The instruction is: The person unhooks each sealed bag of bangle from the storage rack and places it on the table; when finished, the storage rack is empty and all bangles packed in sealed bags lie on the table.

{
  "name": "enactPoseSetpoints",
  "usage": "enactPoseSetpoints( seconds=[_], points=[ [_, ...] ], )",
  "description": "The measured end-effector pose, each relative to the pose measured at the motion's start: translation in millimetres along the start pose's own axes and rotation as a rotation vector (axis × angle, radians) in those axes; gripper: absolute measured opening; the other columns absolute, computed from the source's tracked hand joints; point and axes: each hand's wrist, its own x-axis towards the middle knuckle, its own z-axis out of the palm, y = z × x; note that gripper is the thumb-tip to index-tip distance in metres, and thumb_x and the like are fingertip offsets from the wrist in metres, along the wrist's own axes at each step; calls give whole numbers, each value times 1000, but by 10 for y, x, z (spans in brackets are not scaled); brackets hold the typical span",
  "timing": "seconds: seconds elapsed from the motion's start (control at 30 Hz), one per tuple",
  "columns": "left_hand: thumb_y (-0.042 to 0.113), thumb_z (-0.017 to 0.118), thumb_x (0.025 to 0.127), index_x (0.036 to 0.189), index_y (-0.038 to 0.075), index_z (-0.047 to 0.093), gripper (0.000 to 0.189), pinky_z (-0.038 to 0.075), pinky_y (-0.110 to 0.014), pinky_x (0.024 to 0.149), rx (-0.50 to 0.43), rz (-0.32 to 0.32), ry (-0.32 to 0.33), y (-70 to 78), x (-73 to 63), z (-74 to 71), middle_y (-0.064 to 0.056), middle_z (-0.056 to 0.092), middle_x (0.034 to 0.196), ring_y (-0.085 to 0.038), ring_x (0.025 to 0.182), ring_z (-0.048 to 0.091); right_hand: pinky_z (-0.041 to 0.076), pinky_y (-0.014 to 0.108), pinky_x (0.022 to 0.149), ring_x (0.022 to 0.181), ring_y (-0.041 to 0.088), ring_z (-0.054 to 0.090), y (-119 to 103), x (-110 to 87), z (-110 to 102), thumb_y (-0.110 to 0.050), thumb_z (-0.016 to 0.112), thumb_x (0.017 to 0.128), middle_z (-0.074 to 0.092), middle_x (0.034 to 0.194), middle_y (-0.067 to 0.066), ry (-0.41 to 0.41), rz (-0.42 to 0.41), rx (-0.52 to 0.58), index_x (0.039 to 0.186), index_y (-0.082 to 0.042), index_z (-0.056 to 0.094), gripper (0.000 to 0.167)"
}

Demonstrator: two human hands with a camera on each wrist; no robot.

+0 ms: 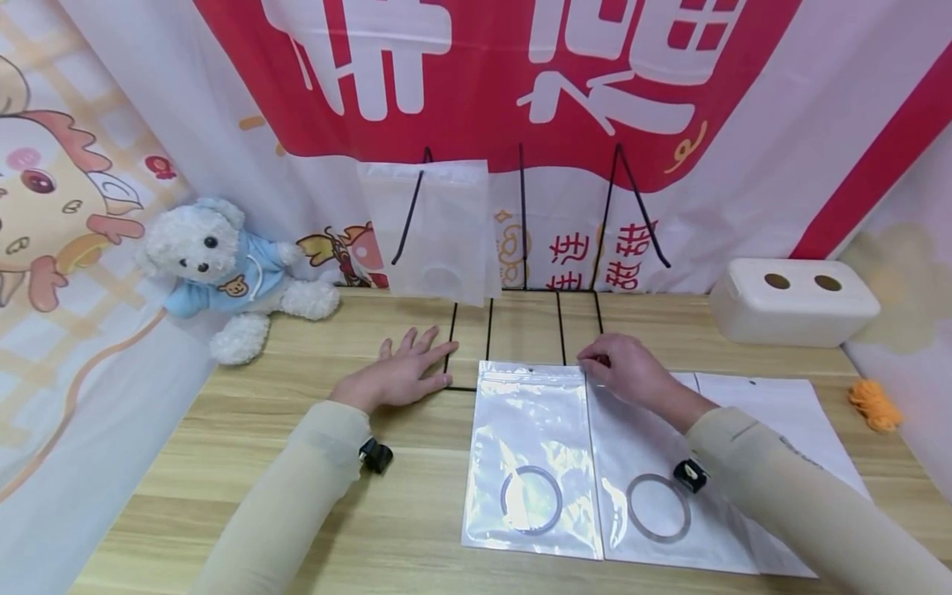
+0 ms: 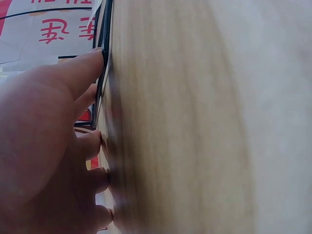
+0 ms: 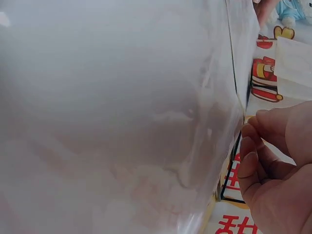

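My left hand [image 1: 405, 368] lies on the wooden table with its fingers spread, thumb and fingertips at the left side of a black wire rack's base [image 1: 462, 388]. In the left wrist view its fingers [image 2: 87, 70] reach to that wire. My right hand [image 1: 625, 368] has thumb and fingers curled together, pinching a clear-fronted zip bag [image 1: 498, 446] by its top right corner. A second zip bag [image 1: 621, 512] lies beside it, partly under the right forearm; each bears a grey ring shape. In the right wrist view the fingertips [image 3: 249, 130] meet at the bag's edge.
Another pale bag [image 1: 439, 231] hangs on the rack's left hook. Further white bags [image 1: 781, 430] lie under the right arm. A plush bear [image 1: 230, 264] sits back left; a white box [image 1: 796, 306] with two holes and orange yarn [image 1: 876, 405] are at right.
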Motion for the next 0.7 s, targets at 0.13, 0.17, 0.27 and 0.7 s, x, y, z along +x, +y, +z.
enactPoseSetpoints(
  seconds=[0.13,0.17,0.27,0.7],
  points=[
    [57,45,113,173,34,25,68,-6,-78,129,-3,-1,-2,5,1,-1,-11,2,184,-47,169,-5,62,37,78,92,21,68,57,24,-85,-11,70,104,76,108,13,25,-13,14,121,-1,79,21],
    [57,45,113,173,33,25,68,-6,-79,128,-3,-1,-2,5,0,-3,-12,2,184,-48,168,-5,62,38,79,93,22,69,77,36,-116,-12,69,105,76,109,13,24,-4,13,123,-1,78,22],
    [56,45,113,173,33,25,68,-6,-79,128,-6,0,-1,9,-6,-10,-12,2,184,-49,168,-5,64,46,86,101,31,72,175,80,-196,-13,65,108,76,119,20,20,15,13,128,0,75,26],
    [55,45,113,173,32,25,67,-6,-80,127,-3,2,-1,4,0,-3,-14,3,184,-50,168,-4,27,71,128,158,55,31,532,271,-318,-31,54,114,33,172,29,-145,20,-146,166,-5,41,59]
  ],
)
